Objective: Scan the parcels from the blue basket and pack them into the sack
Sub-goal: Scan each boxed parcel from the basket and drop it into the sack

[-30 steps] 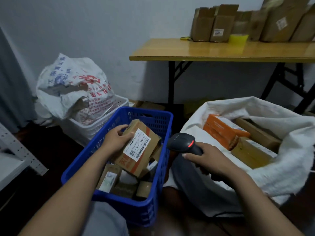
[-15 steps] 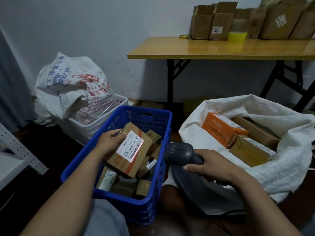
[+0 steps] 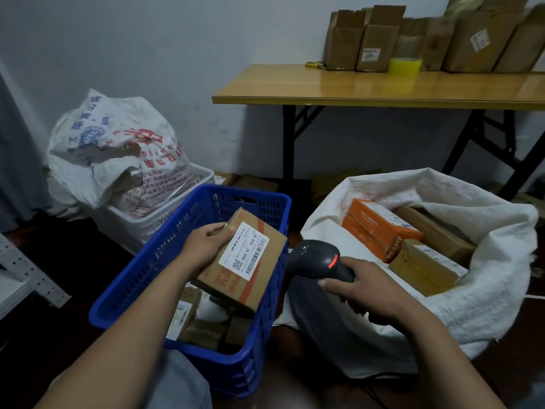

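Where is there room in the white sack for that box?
Bare cloth shows inside the white woven sack, between its left rim and the orange boxes. The right side is crowded with brown cardboard parcels. The front strip of the wooden table, before the standing cartons, is also bare.

A blue plastic basket (image 3: 132, 290) is looking matt; a brown cardboard parcel (image 3: 265, 277) is bearing a smooth white paper label (image 3: 244, 250); a white woven sack (image 3: 486, 290) is looking coarse.
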